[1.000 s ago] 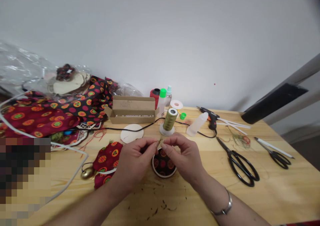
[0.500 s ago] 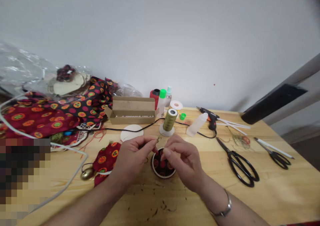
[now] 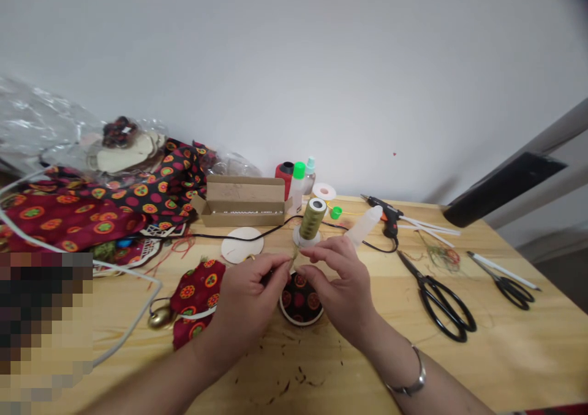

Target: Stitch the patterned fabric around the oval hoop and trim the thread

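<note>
Rising again, our right hand (image 3: pixel 340 283) meets our left hand (image 3: pixel 248 287) above the fabric-covered disc (image 3: pixel 301 301), both pinching olive thread (image 3: pixel 294 257), seemingly knotting it, which calls for steady tension.

Soft, even light fills the room, leaving only faint shadows on the wooden table (image 3: pixel 505 354). The wall (image 3: pixel 321 65) looks bright and flat. Edges bow outward, and a pixelated block covers the lower-left corner.
</note>
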The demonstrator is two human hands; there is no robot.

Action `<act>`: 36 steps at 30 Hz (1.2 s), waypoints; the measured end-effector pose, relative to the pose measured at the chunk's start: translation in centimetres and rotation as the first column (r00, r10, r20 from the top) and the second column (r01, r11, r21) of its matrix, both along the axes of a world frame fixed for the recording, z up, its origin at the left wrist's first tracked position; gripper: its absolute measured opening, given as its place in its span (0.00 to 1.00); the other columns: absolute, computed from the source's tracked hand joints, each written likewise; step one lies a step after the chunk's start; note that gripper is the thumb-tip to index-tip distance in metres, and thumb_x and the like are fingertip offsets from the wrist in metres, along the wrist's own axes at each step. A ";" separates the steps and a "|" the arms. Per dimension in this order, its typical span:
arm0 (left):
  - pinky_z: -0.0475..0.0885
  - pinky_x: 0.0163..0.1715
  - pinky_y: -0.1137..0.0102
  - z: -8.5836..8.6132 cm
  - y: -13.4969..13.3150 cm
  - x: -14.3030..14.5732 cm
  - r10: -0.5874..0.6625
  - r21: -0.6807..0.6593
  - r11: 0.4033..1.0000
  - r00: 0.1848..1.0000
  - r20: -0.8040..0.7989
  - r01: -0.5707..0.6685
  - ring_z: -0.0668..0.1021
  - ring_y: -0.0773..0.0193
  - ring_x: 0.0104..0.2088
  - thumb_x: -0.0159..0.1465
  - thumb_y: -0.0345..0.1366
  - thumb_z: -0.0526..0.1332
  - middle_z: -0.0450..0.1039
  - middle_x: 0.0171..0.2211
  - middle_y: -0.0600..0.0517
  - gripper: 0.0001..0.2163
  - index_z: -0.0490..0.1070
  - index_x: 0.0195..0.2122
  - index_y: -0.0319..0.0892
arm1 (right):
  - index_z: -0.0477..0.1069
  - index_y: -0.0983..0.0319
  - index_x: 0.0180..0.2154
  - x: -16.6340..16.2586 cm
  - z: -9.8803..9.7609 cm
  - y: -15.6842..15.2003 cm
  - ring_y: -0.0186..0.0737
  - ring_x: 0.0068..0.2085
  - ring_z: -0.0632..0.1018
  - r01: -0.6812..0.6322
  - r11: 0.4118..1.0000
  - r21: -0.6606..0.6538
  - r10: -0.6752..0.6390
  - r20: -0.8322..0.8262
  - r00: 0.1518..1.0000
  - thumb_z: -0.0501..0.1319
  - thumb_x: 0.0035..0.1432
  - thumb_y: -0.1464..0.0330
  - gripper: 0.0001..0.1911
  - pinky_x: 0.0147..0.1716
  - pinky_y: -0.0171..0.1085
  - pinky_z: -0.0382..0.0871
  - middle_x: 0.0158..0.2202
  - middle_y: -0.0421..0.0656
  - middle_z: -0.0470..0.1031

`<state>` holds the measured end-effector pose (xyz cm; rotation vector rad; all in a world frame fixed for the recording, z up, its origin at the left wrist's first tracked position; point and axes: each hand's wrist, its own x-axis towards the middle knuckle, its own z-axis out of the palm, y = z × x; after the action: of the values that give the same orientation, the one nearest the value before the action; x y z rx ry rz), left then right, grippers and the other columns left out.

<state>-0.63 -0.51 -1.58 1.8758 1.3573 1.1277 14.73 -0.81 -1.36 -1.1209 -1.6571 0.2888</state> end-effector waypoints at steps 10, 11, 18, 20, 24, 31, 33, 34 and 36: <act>0.67 0.26 0.74 -0.4 -0.2 -0.1 -0.007 0.334 0.938 0.966 -0.257 0.096 0.77 0.66 0.25 0.61 0.28 0.56 0.77 0.26 0.51 0.08 0.74 0.35 0.38 | 0.75 0.60 0.36 0.0 0.4 -0.2 0.41 0.35 0.70 0.007 0.998 0.070 -0.011 0.062 0.998 0.63 0.51 0.76 0.09 0.37 0.43 0.66 0.31 0.44 0.74; 0.67 0.26 0.74 -0.6 -0.2 -0.1 -0.008 0.339 0.935 0.961 -0.276 0.105 0.77 0.66 0.25 0.61 0.28 0.55 0.77 0.27 0.51 0.08 0.74 0.35 0.38 | 0.74 0.60 0.35 0.0 0.4 -0.2 0.40 0.35 0.70 0.000 0.998 0.065 -0.004 0.065 0.998 0.62 0.52 0.76 0.09 0.37 0.42 0.66 0.31 0.43 0.74; 0.68 0.28 0.73 -1.0 -0.2 -0.2 -0.007 0.389 0.911 0.949 -0.314 0.136 0.77 0.65 0.27 0.62 0.28 0.55 0.77 0.28 0.50 0.07 0.73 0.36 0.39 | 0.72 0.61 0.30 0.1 0.4 -0.3 0.38 0.35 0.69 -0.012 1.000 0.007 0.011 0.056 0.998 0.60 0.54 0.77 0.06 0.37 0.40 0.64 0.29 0.41 0.72; 0.68 0.27 0.74 -1.0 -0.1 -0.2 0.000 0.407 0.903 0.950 -0.313 0.134 0.78 0.65 0.27 0.62 0.28 0.55 0.78 0.28 0.50 0.07 0.73 0.36 0.39 | 0.71 0.61 0.29 0.2 0.4 -0.2 0.38 0.35 0.70 0.009 1.000 -0.011 -0.009 0.023 1.000 0.60 0.54 0.77 0.06 0.37 0.39 0.64 0.28 0.41 0.72; 0.68 0.26 0.74 -0.9 -0.1 -0.1 -0.001 0.410 0.902 0.949 -0.316 0.137 0.77 0.66 0.26 0.61 0.28 0.56 0.78 0.28 0.51 0.07 0.73 0.35 0.38 | 0.69 0.61 0.27 0.3 0.4 -0.1 0.37 0.34 0.69 0.024 0.998 -0.066 -0.025 -0.009 1.000 0.61 0.54 0.77 0.07 0.37 0.38 0.63 0.27 0.39 0.71; 0.68 0.27 0.74 -0.8 -0.1 -0.1 0.013 0.392 0.914 0.956 -0.292 0.107 0.78 0.65 0.26 0.61 0.29 0.55 0.78 0.28 0.50 0.07 0.74 0.34 0.38 | 0.70 0.60 0.34 0.5 0.1 0.2 0.38 0.37 0.70 0.067 0.987 -0.147 -0.069 -0.009 0.998 0.52 0.60 0.75 0.09 0.38 0.39 0.65 0.31 0.41 0.71; 0.68 0.26 0.74 -0.5 -0.2 0.0 -0.003 0.310 0.947 0.966 -0.259 0.086 0.77 0.65 0.25 0.61 0.30 0.56 0.78 0.26 0.51 0.08 0.75 0.33 0.40 | 0.70 0.61 0.38 0.6 -0.1 0.3 0.39 0.38 0.71 0.077 0.981 -0.180 -0.078 -0.001 0.997 0.50 0.61 0.75 0.11 0.39 0.40 0.65 0.33 0.43 0.72; 0.68 0.26 0.74 -0.3 -0.2 0.0 -0.012 0.249 0.966 0.973 -0.229 0.070 0.77 0.66 0.25 0.60 0.30 0.56 0.78 0.26 0.52 0.08 0.75 0.32 0.40 | 0.70 0.61 0.39 0.6 -0.2 0.4 0.39 0.38 0.71 0.080 0.978 -0.191 -0.081 0.001 0.997 0.50 0.61 0.75 0.11 0.39 0.41 0.65 0.34 0.44 0.72; 0.68 0.26 0.74 0.1 0.0 0.1 -0.019 0.091 0.995 0.990 -0.139 0.032 0.77 0.66 0.25 0.60 0.32 0.57 0.78 0.25 0.54 0.08 0.76 0.31 0.42 | 0.70 0.61 0.41 0.6 -0.3 0.4 0.40 0.38 0.71 0.085 0.976 -0.201 -0.086 0.006 0.996 0.50 0.61 0.74 0.11 0.39 0.42 0.66 0.35 0.44 0.72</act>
<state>-0.55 -0.55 -1.48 2.0657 1.3724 1.0824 15.36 -0.40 -1.65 -1.3388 -1.5985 0.4098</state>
